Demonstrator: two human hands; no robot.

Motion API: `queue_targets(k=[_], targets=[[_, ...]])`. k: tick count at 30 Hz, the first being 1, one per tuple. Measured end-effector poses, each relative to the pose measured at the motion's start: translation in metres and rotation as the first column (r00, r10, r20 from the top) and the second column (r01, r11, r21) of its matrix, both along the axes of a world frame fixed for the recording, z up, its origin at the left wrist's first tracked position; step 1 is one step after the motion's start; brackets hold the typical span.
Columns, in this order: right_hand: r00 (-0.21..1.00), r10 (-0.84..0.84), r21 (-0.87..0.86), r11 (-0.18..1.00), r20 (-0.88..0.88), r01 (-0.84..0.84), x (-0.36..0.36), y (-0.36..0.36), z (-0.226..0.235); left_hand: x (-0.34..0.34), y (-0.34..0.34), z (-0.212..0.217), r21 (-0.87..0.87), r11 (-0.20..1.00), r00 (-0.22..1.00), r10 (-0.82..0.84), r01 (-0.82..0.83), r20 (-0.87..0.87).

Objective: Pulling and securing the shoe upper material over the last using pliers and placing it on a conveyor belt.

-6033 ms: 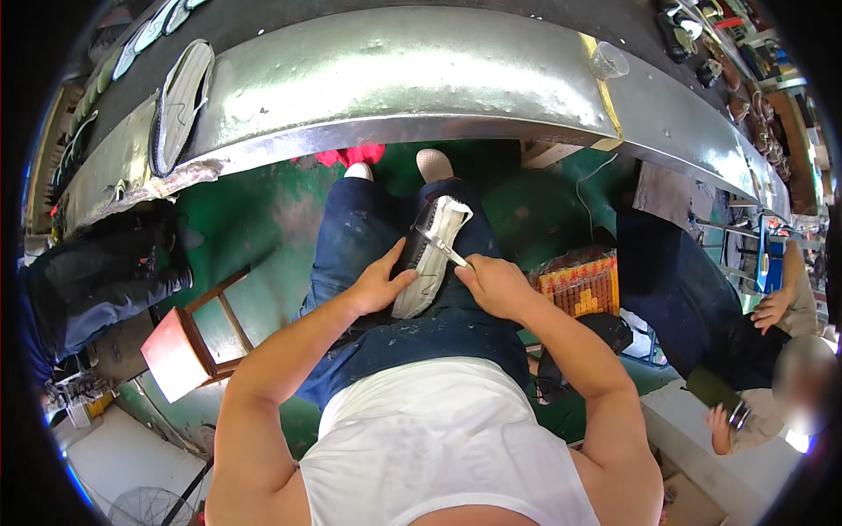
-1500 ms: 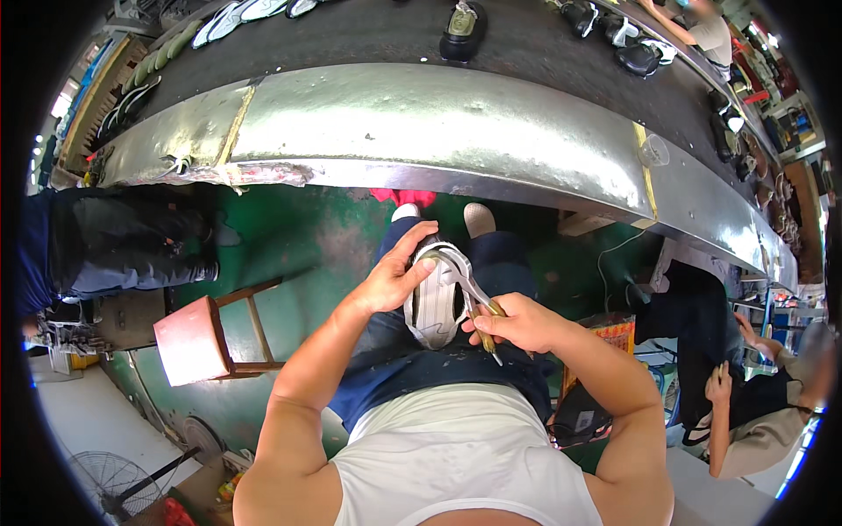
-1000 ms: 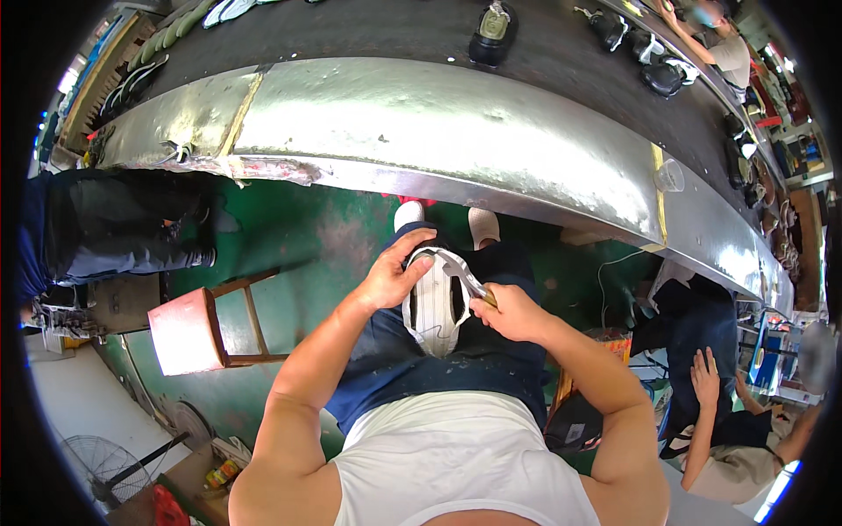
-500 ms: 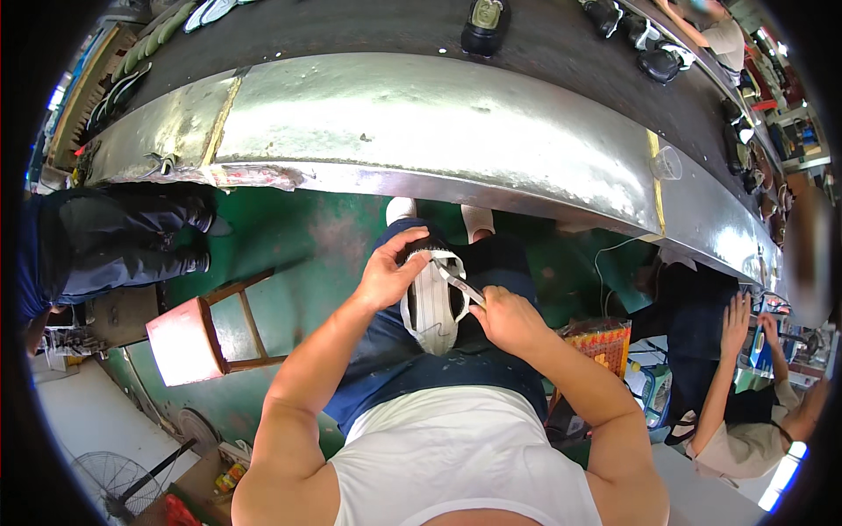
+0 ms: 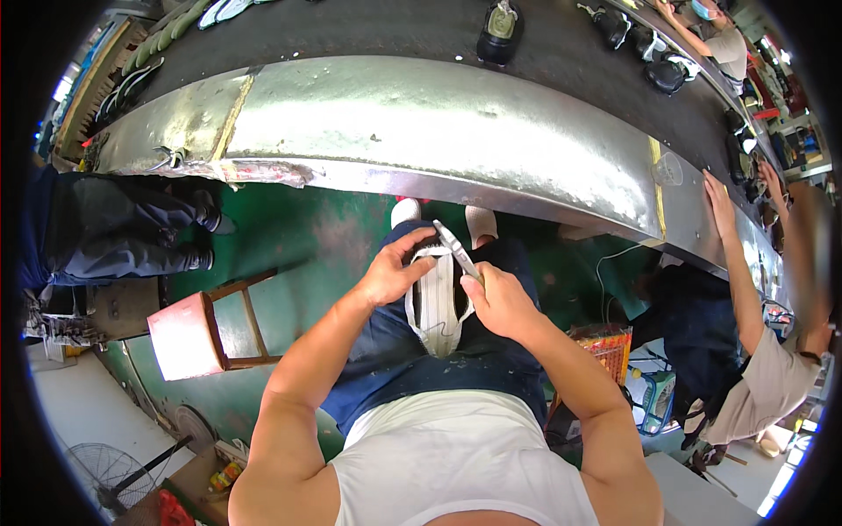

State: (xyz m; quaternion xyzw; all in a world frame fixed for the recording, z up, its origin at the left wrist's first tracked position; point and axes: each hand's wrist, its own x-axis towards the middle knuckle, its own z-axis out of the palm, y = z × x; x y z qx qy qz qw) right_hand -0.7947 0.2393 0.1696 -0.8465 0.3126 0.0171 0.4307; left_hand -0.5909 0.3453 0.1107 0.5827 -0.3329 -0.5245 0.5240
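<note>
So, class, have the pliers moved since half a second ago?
Yes: judged against the metal bench edging, the pliers in the right hand have shifted forward; their head now shows nearer that edging.

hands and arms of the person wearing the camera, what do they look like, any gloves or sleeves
The left hand and right hand show no gloves. Both arms are bare, with no watch or sleeves visible; the white top is sleeveless.

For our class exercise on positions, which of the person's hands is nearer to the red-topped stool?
Left. The left hand, on the white shoe, is to the right of the red-topped stool; the right hand, holding a metal tool, is farther right.
</note>
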Motion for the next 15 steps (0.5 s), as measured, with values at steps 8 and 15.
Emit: queue_targets(k=[8, 15], targets=[[0.874, -0.478, 0.248, 0.861, 0.092, 0.444, -0.034, 0.034, -0.085, -0.061, 0.061, -0.003, 0.235, 0.956, 0.928, 0.081, -0.175, 0.363], [0.858, -0.510, 0.568, 0.688, -0.067, 0.453, -0.048, 0.054, -0.102, -0.091, 0.059, -0.023, 0.107, 0.972, 0.954, 0.179, -0.210, 0.242]])
